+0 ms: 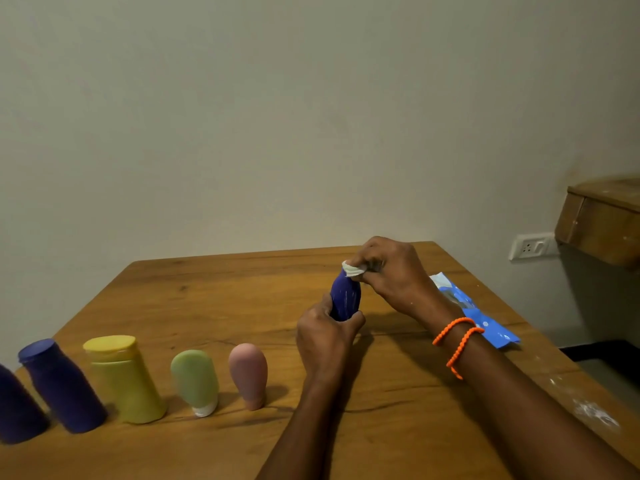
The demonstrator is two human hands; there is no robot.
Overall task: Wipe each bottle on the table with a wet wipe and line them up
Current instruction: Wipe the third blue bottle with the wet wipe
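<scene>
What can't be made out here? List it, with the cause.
Head view only:
- Leftmost dark blue bottle: cut off by the left edge.
- Held purple bottle: base hidden in the left hand, top under the wet wipe pinched by the right hand.
- Blue wipe pack: print blurred, partly behind the right wrist.

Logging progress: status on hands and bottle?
Left hand grips blue bottle. Right hand pinches wipe on its top. Five bottles lined up left. Nothing blocking.

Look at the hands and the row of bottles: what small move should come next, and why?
Probably drag the wet wipe down the blue bottle. The right hand pinches it only at the bottle's top, while the left hand grips the base, so the sides look unwiped. Its likely slot lies right of the pink bottle.
</scene>
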